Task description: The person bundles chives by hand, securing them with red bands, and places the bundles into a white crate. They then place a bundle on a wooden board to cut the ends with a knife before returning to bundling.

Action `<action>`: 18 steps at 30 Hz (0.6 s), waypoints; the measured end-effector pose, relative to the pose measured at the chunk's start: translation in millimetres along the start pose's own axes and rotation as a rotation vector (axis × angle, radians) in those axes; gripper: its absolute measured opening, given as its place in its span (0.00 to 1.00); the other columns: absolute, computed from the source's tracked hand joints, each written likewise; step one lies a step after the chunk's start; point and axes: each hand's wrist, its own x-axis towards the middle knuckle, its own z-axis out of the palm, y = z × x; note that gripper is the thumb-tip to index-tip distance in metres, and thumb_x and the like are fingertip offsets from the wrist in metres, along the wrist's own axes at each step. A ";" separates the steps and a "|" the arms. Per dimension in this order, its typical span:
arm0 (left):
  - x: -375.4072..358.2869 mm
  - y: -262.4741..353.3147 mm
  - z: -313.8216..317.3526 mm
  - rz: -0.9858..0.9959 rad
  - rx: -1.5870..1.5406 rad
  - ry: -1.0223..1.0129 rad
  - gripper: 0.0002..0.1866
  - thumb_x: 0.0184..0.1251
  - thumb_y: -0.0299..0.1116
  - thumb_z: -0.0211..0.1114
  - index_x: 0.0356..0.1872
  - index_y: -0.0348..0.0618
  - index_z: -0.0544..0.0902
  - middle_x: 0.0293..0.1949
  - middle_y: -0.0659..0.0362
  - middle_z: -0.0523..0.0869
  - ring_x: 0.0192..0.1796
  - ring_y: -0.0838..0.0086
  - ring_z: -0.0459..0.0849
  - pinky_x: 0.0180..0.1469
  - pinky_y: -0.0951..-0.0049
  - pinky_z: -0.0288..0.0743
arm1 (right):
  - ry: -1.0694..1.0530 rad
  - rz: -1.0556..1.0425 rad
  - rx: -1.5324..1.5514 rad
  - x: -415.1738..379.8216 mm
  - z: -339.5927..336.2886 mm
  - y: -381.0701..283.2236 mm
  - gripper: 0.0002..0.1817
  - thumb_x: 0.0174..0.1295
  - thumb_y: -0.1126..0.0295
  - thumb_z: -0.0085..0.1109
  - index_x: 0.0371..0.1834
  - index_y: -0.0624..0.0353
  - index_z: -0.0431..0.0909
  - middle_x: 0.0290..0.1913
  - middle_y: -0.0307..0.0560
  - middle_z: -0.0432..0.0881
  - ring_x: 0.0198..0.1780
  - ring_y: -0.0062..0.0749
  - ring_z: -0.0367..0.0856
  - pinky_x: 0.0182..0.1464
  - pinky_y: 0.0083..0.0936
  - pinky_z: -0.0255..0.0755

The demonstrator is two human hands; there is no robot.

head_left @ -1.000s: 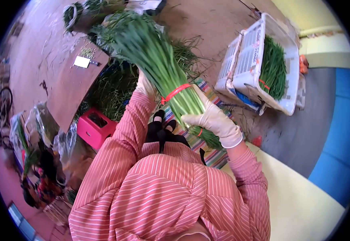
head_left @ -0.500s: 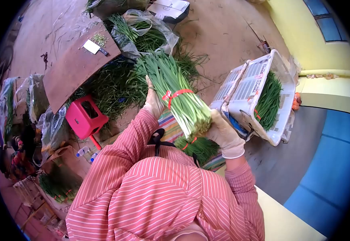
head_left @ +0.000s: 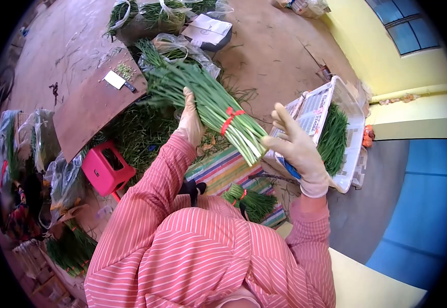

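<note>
A bundle of garlic chives [head_left: 213, 105] with a red tie [head_left: 231, 119] is held up in front of me, leaves toward the upper left and pale cut ends toward the lower right. My gloved left hand [head_left: 190, 120] grips it from the left side, thumb along the stalks and the other fingers hidden beneath. Beside the cut ends, my gloved right hand [head_left: 300, 151] is open with fingers spread, one fingertip right at the stalk ends. Another tied bundle [head_left: 251, 201] lies below on the striped mat [head_left: 222, 172].
On the right stands a white plastic crate [head_left: 356, 149] with chives inside. A pink stool [head_left: 108, 169] and a brown board [head_left: 87, 115] bearing a cleaver [head_left: 115, 79] are on the left. Loose chives [head_left: 138, 128] cover the floor beside the board. Bagged chives [head_left: 182, 49] stand behind.
My right hand has come off the bundle's cut ends and spread its fingers. The bundle, still in my left hand, has tipped more to the left.
</note>
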 end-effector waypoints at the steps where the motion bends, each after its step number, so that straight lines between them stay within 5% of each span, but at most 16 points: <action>1: -5.4 4.8 11.5 -0.025 0.055 0.037 0.43 0.64 0.70 0.58 0.66 0.43 0.73 0.60 0.54 0.83 0.56 0.64 0.84 0.63 0.59 0.78 | -0.057 0.015 -0.294 5.3 14.2 -17.5 0.55 0.58 0.59 0.73 0.81 0.65 0.46 0.76 0.60 0.62 0.76 0.40 0.62 0.73 0.32 0.62; 2: -8.7 7.3 18.3 -0.033 0.055 0.041 0.43 0.64 0.70 0.58 0.66 0.43 0.73 0.60 0.54 0.83 0.56 0.64 0.84 0.63 0.59 0.78 | -0.116 0.033 -0.585 9.6 28.0 -26.8 0.57 0.56 0.60 0.74 0.81 0.64 0.43 0.76 0.62 0.62 0.77 0.41 0.61 0.73 0.33 0.60; 4: -7.1 8.4 27.3 0.039 0.364 0.114 0.39 0.67 0.65 0.62 0.64 0.41 0.75 0.58 0.55 0.83 0.55 0.67 0.84 0.59 0.62 0.79 | -0.105 0.046 -0.502 32.9 50.3 37.0 0.58 0.54 0.60 0.76 0.81 0.64 0.45 0.74 0.61 0.65 0.75 0.40 0.65 0.71 0.32 0.64; 5: -1.3 5.8 28.9 0.156 0.395 -0.018 0.55 0.59 0.65 0.70 0.75 0.34 0.56 0.68 0.51 0.73 0.68 0.65 0.73 0.68 0.63 0.69 | -0.095 0.050 -0.421 38.7 55.5 63.4 0.58 0.52 0.60 0.78 0.81 0.64 0.47 0.72 0.61 0.68 0.73 0.40 0.69 0.70 0.31 0.67; 6: -8.7 11.1 38.2 0.159 0.579 0.055 0.59 0.60 0.67 0.68 0.77 0.34 0.51 0.73 0.48 0.67 0.71 0.64 0.69 0.71 0.63 0.65 | -0.099 0.061 -0.423 36.5 56.4 68.7 0.58 0.52 0.60 0.78 0.81 0.64 0.47 0.72 0.61 0.68 0.73 0.40 0.69 0.70 0.31 0.67; 8: -10.1 21.2 35.9 0.033 0.878 0.133 0.61 0.60 0.70 0.66 0.81 0.41 0.44 0.76 0.43 0.60 0.74 0.59 0.67 0.72 0.61 0.62 | -0.218 0.287 0.250 28.2 57.0 78.1 0.47 0.57 0.67 0.75 0.77 0.63 0.57 0.65 0.54 0.76 0.64 0.39 0.79 0.62 0.31 0.75; 10: -17.1 39.2 29.3 -0.194 0.805 -0.146 0.62 0.59 0.74 0.62 0.82 0.47 0.40 0.76 0.36 0.55 0.73 0.51 0.68 0.70 0.55 0.65 | -0.218 0.371 0.511 14.2 58.8 90.7 0.42 0.57 0.66 0.75 0.73 0.62 0.62 0.61 0.53 0.79 0.58 0.39 0.83 0.57 0.32 0.79; 11: -39.4 55.7 43.9 -0.301 0.835 -0.085 0.60 0.59 0.75 0.60 0.81 0.46 0.47 0.74 0.34 0.58 0.69 0.44 0.72 0.66 0.52 0.70 | -0.204 0.434 0.772 6.3 59.5 97.7 0.37 0.58 0.65 0.74 0.69 0.61 0.67 0.58 0.51 0.82 0.51 0.38 0.87 0.53 0.33 0.83; 12: -37.5 59.4 31.2 -0.235 0.873 -0.146 0.59 0.60 0.75 0.59 0.80 0.41 0.48 0.66 0.33 0.69 0.57 0.49 0.82 0.59 0.53 0.77 | -0.198 0.442 0.777 0.7 59.1 105.9 0.37 0.58 0.65 0.74 0.69 0.61 0.67 0.58 0.51 0.82 0.51 0.38 0.87 0.53 0.33 0.83; 16: -41.7 54.7 -31.1 -0.181 0.876 -0.001 0.53 0.61 0.76 0.56 0.71 0.36 0.67 0.53 0.45 0.82 0.45 0.59 0.84 0.50 0.62 0.80 | -0.173 0.617 1.196 -20.1 60.6 141.4 0.28 0.62 0.62 0.72 0.61 0.63 0.76 0.51 0.51 0.86 0.49 0.37 0.87 0.55 0.36 0.84; 18: -51.3 39.1 -62.7 -0.613 0.846 -0.043 0.56 0.57 0.81 0.54 0.66 0.31 0.71 0.51 0.46 0.83 0.44 0.58 0.84 0.47 0.61 0.80 | -0.187 0.607 1.210 -31.5 66.0 157.0 0.39 0.62 0.51 0.70 0.67 0.68 0.69 0.57 0.60 0.82 0.54 0.44 0.85 0.57 0.41 0.83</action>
